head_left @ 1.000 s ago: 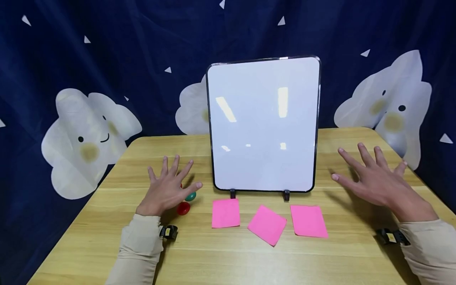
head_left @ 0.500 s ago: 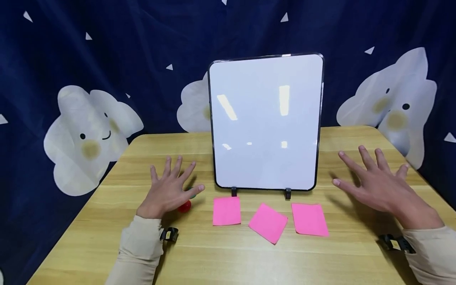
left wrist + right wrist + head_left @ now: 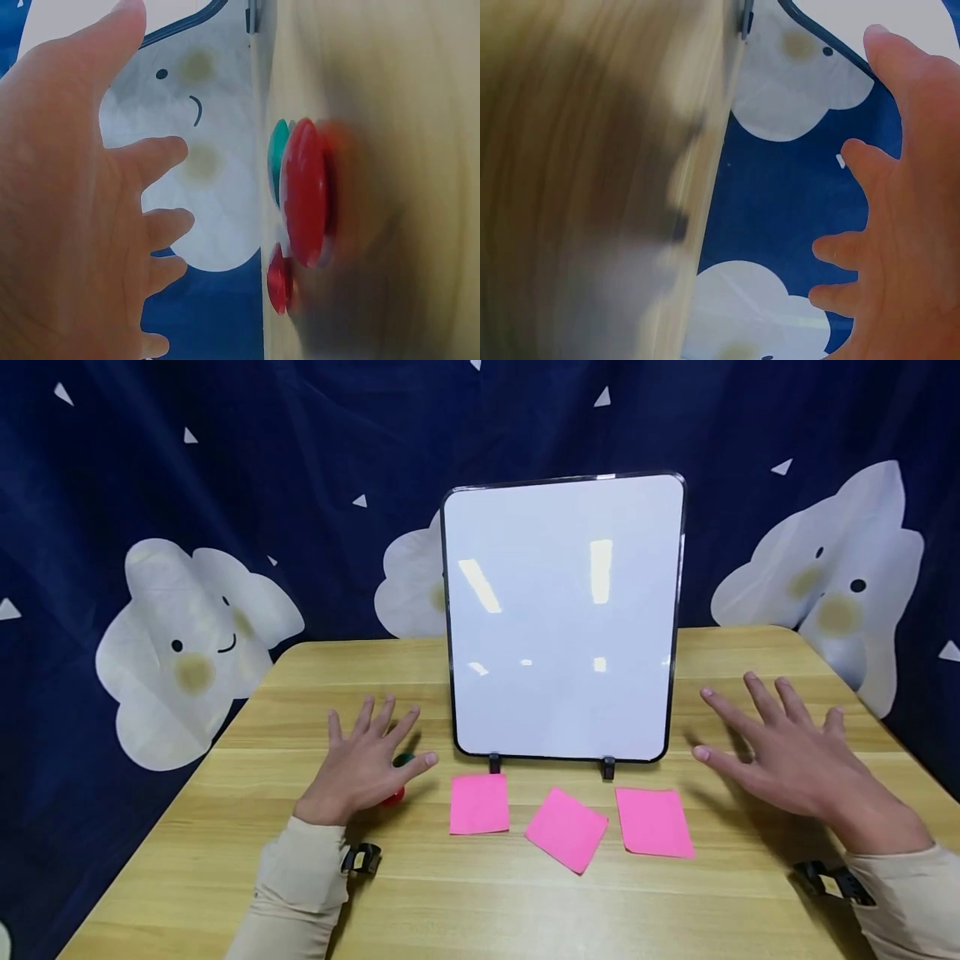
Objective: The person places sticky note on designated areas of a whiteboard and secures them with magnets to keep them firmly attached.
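My left hand (image 3: 362, 777) hovers over the table with fingers spread, holding nothing. Below it, partly hidden in the head view, are glossy round button-shaped pieces; the left wrist view shows a large red one (image 3: 304, 191), a green one (image 3: 277, 154) and another red one (image 3: 277, 281) on the wood. To the right, my right hand (image 3: 798, 764) is likewise spread above the table, its shadow beneath. Between the hands a black-framed whiteboard (image 3: 562, 627) stands upright on small black feet. Three pink sticky notes lie before it: left (image 3: 478, 804), middle (image 3: 567, 831) and right (image 3: 655, 822).
The wooden table (image 3: 540, 918) reaches back to a dark blue curtain (image 3: 315, 460) printed with white clouds and triangles. Black wrist straps sit at both sleeves. Ceiling lights reflect in the whiteboard's surface.
My left hand has shifted slightly right, covering more of the red and green pieces. The right hand has drifted a little left since half a second ago. Both stay spread; the head view has shifted slightly.
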Tool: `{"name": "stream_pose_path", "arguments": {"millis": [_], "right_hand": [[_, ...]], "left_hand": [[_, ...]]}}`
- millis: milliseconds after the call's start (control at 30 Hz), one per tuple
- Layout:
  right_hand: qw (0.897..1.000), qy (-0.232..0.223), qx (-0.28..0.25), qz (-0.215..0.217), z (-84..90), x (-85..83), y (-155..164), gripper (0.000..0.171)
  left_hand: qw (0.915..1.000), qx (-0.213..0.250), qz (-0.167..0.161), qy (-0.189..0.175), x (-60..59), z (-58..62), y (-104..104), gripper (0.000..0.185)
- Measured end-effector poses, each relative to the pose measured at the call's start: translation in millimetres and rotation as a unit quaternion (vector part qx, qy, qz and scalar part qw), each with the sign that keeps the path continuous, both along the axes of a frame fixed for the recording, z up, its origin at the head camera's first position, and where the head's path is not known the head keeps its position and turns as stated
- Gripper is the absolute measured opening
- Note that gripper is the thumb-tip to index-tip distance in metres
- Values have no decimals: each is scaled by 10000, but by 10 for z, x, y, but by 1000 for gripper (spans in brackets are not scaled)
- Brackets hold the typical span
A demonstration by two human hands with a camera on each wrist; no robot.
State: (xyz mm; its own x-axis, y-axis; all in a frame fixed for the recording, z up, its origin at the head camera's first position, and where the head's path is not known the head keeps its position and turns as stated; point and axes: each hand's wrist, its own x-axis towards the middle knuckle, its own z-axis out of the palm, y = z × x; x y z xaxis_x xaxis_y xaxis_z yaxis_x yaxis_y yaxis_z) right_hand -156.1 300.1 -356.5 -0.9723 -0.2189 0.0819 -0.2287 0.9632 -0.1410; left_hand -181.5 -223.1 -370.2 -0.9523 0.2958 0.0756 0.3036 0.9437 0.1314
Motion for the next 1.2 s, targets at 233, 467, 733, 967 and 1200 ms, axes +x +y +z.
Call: {"name": "stream_pose_path", "arguments": {"millis": [233,467,733,967,1200], "right_hand": [[9999,28,63,101,-7,35,-46,83],[9996,67,35,255,2,81,-110,82],[9989,9,65,455,29,115,-187,78],[9981,122,159,580,25,138,-244,73],[9974,74,107,714,13,146,-293,66]], "left_hand": [[9999,2,-112,70,23,-1,30,84],[9998,-46,-140,160,21,-2,41,85],[9942,109,-627,870,9,-6,16,61],[9900,365,-819,1092,12,-1,-45,43],[9932,550,-589,841,24,31,-126,41]]}}
